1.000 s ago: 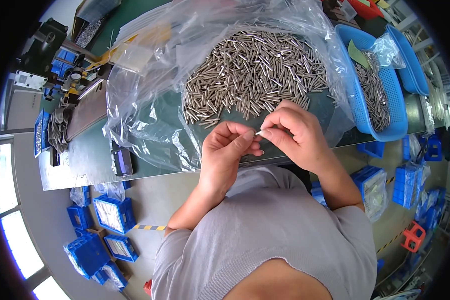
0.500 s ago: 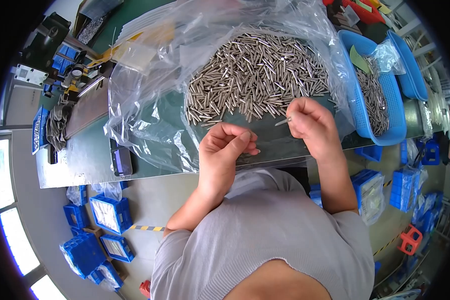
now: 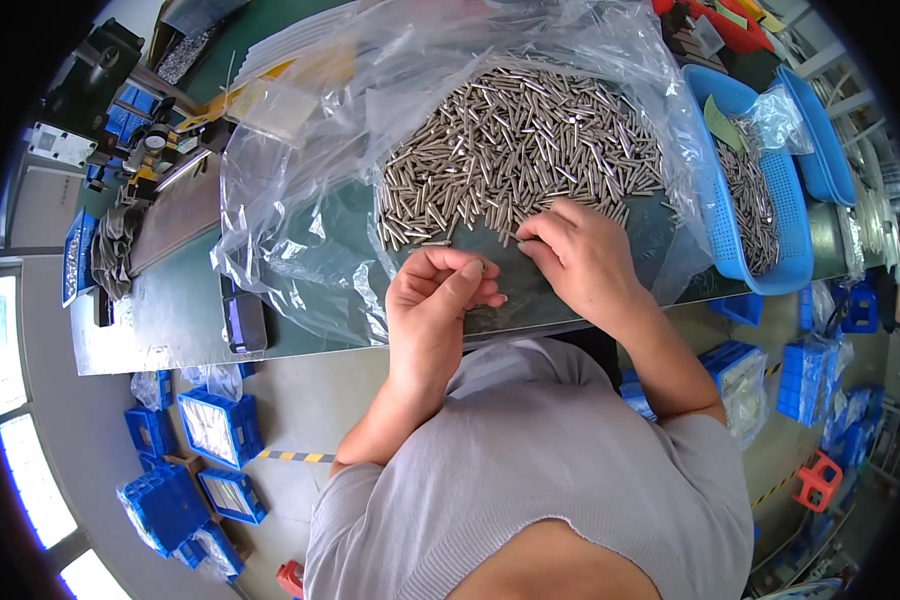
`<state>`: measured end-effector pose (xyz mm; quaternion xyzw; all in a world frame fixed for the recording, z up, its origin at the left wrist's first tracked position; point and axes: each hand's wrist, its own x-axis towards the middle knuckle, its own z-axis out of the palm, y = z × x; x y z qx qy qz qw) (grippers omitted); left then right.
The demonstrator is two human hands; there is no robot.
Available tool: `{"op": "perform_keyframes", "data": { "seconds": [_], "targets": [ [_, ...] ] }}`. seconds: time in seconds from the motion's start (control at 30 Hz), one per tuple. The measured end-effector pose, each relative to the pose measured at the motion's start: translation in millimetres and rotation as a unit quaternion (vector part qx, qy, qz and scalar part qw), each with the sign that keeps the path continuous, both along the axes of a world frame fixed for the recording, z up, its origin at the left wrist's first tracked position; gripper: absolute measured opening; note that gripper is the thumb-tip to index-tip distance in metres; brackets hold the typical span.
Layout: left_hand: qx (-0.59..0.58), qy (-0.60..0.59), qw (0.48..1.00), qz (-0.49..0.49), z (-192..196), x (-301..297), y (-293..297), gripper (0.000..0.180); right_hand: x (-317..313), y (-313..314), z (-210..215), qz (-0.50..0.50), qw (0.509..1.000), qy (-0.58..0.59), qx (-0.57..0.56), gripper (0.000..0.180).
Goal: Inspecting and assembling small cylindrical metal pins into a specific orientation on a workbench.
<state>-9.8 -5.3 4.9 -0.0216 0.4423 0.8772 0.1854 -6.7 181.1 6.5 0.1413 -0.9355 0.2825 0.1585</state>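
A wide heap of short silvery metal pins [image 3: 530, 140] lies on a clear plastic sheet [image 3: 300, 240] over the green tabletop. My left hand [image 3: 432, 305] is closed in a pinch just in front of the heap's near left edge. A small dark tip shows between its thumb and forefinger, too small to name. My right hand [image 3: 588, 262] reaches in from the right. Its thumb and forefinger pinch together at the near edge of the heap, on the end of one metal pin [image 3: 508, 239]. The other right fingers curl over neighbouring pins and hide them.
At the right, a blue plastic basket [image 3: 798, 235] holds more pins, a green slip and a clear bag. A phone-like dark device [image 3: 244, 322] lies near the table's front left edge. A machine [image 3: 150, 145] stands far left. Blue crates [image 3: 165, 505] sit on the floor.
My right hand has moved left and down onto the heap's near edge; before, it held a single pin up in the air. My left hand has shifted slightly left, still pinched.
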Motion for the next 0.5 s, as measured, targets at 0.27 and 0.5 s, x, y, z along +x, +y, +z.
{"op": "perform_keyframes", "data": {
  "seconds": [0.27,0.5],
  "targets": [
    [-0.010,-0.010,1.000,-0.022,2,0,5,0.005,15,14,5,-0.030,0.994,-0.024,-0.098,0.009],
    [-0.010,-0.005,0.998,-0.063,-1,2,13,0.008,20,18,19,0.027,0.940,-0.159,-0.302,0.007]
  ]
}}
